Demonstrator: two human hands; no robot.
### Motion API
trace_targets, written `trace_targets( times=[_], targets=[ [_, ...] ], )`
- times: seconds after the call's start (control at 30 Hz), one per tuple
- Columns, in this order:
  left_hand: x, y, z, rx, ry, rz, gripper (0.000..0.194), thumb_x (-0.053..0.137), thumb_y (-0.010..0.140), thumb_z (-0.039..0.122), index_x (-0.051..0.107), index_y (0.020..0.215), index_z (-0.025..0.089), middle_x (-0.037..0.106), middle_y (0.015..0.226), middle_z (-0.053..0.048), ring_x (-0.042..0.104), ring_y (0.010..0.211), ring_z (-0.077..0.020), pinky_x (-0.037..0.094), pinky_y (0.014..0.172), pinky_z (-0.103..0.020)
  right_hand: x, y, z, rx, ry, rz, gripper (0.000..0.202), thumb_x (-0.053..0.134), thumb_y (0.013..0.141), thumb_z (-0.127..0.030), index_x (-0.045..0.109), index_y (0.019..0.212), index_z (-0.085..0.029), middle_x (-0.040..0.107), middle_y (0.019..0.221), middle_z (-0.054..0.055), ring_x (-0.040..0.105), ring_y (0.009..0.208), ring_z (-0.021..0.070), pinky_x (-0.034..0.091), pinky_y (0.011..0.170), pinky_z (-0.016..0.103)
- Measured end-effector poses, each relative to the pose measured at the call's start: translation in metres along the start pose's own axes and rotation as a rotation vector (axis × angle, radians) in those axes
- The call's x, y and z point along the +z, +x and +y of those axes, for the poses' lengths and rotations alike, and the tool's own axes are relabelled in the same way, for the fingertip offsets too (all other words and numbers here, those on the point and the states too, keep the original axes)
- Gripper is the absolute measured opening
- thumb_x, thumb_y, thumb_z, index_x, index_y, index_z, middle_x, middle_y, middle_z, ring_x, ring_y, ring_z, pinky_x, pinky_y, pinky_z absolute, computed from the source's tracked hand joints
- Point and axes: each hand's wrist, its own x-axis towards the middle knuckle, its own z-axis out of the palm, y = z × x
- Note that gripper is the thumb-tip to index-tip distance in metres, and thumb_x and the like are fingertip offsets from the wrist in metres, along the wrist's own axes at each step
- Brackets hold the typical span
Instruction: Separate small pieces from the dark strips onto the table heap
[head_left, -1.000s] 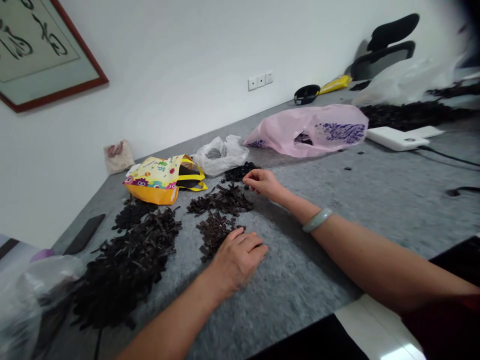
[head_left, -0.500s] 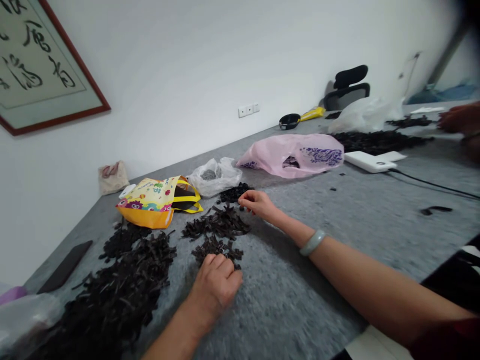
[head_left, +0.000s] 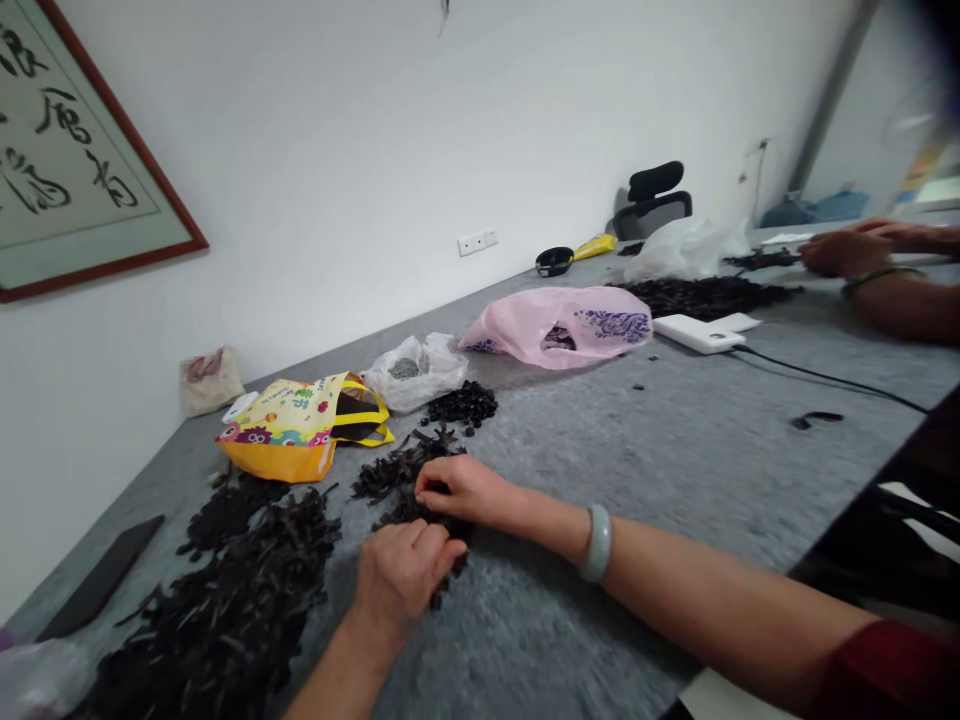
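My left hand (head_left: 409,570) is closed, knuckles up, over a small pile of short black pieces; whatever its fingers hold is hidden. Just behind and right of it, my right hand (head_left: 461,488) is closed with thumb and forefinger together, a pale green bangle (head_left: 597,543) on its wrist. Nothing can be made out in that pinch. Beyond the hands lies a pile of black strips (head_left: 390,470), partly covered by my right hand. Small round black pieces (head_left: 465,402) form a heap farther back. To the left spreads a large pile of black strips (head_left: 232,600).
A yellow bag (head_left: 281,425), a clear plastic bag (head_left: 416,370) and a pink bag (head_left: 555,325) line the table's back. At right are a white device (head_left: 697,333) with a black cable and another person's hands (head_left: 847,250). A dark flat object (head_left: 101,580) lies far left.
My right hand has moved from the round black pieces toward my left hand. The view has shifted, showing more of the other person's hands and uncovering the round pieces.
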Motion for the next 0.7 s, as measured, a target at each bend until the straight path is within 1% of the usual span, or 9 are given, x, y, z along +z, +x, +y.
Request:
trace_targets(
  times=[0.1,0.2,0.33,0.43,0.5,0.53,0.57,0.63,0.7],
  targets=[
    [-0.002,0.001,-0.007,-0.331,-0.185,-0.082,0.032,0.046,0.101,0.034,0.062,0.077,0.021,0.065,0.064,0.0,0.062,0.057,-0.0139,0.038,0.054,-0.024,0.004,-0.001,-0.001,0.006,0.009,-0.01,0.007,0.064,0.085,-0.017,0.071,0.084,-0.018,0.069,0.078,-0.001,0.059,0.07,0.0126,0.042,0.064,0.021],
    [-0.002,0.004,-0.013,-0.662,-0.36,-0.097,0.03,0.049,0.098,0.035,0.061,0.073,0.022,0.058,0.058,0.003,0.056,0.054,-0.0136,0.038,0.055,-0.024,0.004,0.0,0.003,0.04,0.015,0.015,0.008,0.063,0.084,-0.013,0.071,0.083,-0.017,0.067,0.075,-0.001,0.056,0.066,0.0117,0.04,0.06,0.021],
    [0.001,0.009,-0.02,-0.904,-0.57,-0.102,0.029,0.056,0.089,0.039,0.059,0.067,0.021,0.051,0.055,0.004,0.049,0.051,-0.0124,0.035,0.051,-0.022,0.005,0.0,0.006,0.056,0.02,0.013,0.008,0.064,0.083,-0.013,0.07,0.082,-0.016,0.065,0.072,-0.001,0.054,0.064,0.011,0.038,0.058,0.021],
    [-0.001,0.012,-0.026,-1.169,-0.882,-0.1,0.033,0.056,0.089,0.044,0.06,0.07,0.018,0.05,0.055,0.004,0.042,0.044,-0.0094,0.027,0.042,-0.019,0.005,-0.001,0.004,0.057,0.027,0.002,0.009,0.062,0.083,-0.012,0.07,0.081,-0.016,0.064,0.071,-0.002,0.052,0.063,0.0105,0.037,0.058,0.021],
    [-0.007,0.015,-0.028,-1.415,-1.178,-0.015,0.036,0.053,0.094,0.044,0.061,0.075,0.015,0.05,0.056,0.004,0.038,0.04,-0.0068,0.02,0.037,-0.017,0.005,-0.001,0.002,0.059,0.031,0.004,0.011,0.061,0.083,-0.01,0.07,0.082,-0.016,0.063,0.071,-0.002,0.052,0.063,0.0104,0.037,0.058,0.021],
    [-0.011,0.017,-0.028,-1.535,-1.322,0.052,0.036,0.051,0.097,0.043,0.061,0.077,0.014,0.052,0.058,0.003,0.039,0.04,-0.0057,0.02,0.036,-0.016,0.005,-0.001,0.002,0.061,0.034,0.007,0.011,0.061,0.082,-0.01,0.07,0.082,-0.016,0.063,0.071,-0.002,0.052,0.063,0.0105,0.037,0.058,0.021],
    [-0.016,0.019,-0.028,-1.637,-1.446,0.126,0.035,0.049,0.099,0.04,0.061,0.079,0.013,0.054,0.061,0.001,0.043,0.041,-0.0051,0.024,0.036,-0.015,0.005,-0.001,0.002,0.062,0.037,0.008,0.01,0.061,0.082,-0.011,0.07,0.082,-0.016,0.063,0.072,-0.002,0.051,0.063,0.0106,0.037,0.058,0.021],
    [-0.027,0.024,-0.024,-1.778,-1.625,0.267,0.029,0.048,0.1,0.032,0.062,0.084,0.012,0.06,0.069,-0.003,0.056,0.05,-0.0064,0.041,0.042,-0.015,0.005,-0.001,0.002,0.062,0.045,0.004,0.01,0.061,0.082,-0.011,0.07,0.083,-0.016,0.064,0.072,-0.002,0.052,0.064,0.0108,0.037,0.058,0.021],
    [-0.04,0.027,-0.017,-1.828,-1.693,0.375,0.018,0.05,0.098,0.02,0.062,0.089,0.011,0.065,0.079,-0.007,0.068,0.067,-0.0111,0.057,0.061,-0.02,0.004,-0.001,0.003,0.062,0.056,-0.002,0.01,0.061,0.082,-0.012,0.07,0.083,-0.016,0.064,0.073,-0.001,0.052,0.065,0.011,0.038,0.059,0.021]
  ],
)
